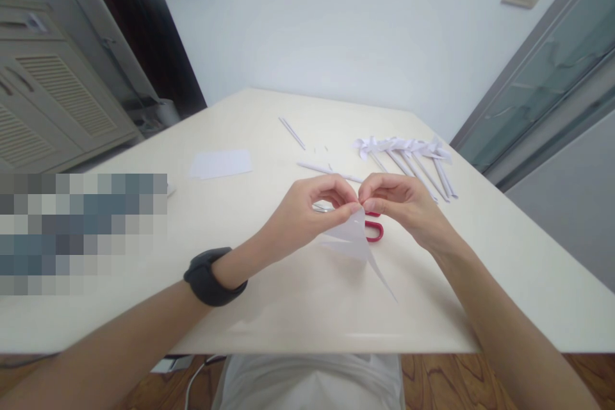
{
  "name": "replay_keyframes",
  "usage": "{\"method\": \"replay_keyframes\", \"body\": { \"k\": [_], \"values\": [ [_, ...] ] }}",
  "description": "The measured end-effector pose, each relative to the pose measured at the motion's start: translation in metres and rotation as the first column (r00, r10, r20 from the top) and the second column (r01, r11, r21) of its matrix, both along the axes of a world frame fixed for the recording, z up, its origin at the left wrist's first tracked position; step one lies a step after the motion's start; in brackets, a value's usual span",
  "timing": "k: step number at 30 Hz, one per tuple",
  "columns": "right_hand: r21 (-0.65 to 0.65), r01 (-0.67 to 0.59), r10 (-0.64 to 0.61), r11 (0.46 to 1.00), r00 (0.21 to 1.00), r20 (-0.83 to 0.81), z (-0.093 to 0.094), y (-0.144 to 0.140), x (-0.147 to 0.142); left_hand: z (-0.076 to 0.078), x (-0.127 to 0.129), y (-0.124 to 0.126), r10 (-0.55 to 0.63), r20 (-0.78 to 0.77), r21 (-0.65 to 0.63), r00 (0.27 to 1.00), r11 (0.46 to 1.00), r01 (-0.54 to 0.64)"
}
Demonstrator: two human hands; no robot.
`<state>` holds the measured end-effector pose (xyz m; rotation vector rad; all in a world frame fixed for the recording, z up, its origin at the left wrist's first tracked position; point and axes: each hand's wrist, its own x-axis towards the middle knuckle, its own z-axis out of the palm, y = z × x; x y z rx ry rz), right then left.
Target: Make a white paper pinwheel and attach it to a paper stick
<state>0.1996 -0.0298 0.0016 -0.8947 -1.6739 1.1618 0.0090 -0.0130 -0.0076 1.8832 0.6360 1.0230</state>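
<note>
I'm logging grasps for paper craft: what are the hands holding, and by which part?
Both the left hand and right hand pinch the white folded paper at its top edge, fingertips meeting.

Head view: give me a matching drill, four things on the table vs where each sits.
Things:
1. folded paper piece
2. scissors
3. flat paper sheet
4. bundle of paper sticks

Places:
A. far right of the table, beyond the right hand
B. pinched between the fingertips of both hands
C. lying alone, left of the left hand
D. on the table just behind the hands, red handle showing

Pairs: 1-B, 2-D, 3-C, 4-A
</note>
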Motion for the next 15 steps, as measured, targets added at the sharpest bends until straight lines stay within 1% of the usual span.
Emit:
{"method": "replay_keyframes", "body": {
  "k": [6, 10, 15],
  "values": [
    [-0.018, -0.025, 0.025, 1.000, 1.000, 0.009, -0.0022, 0.0013, 0.0016, 0.0002, 0.0009, -0.0008, 0.029, 0.012, 0.040, 1.000, 0.999, -0.029],
    [-0.034, -0.029, 0.029, 0.999, 0.999, 0.013, -0.0029, 0.0014, 0.0013, 0.0008, 0.0008, 0.0001, 0.052, -0.019, 0.056, 0.998, 0.997, -0.051],
    [-0.022, -0.018, 0.019, 1.000, 0.999, 0.039, -0.0021, 0.0013, 0.0008, 0.0008, -0.0006, 0.0009, 0.067, -0.049, 0.091, 0.997, 0.994, -0.063]
  ]
}}
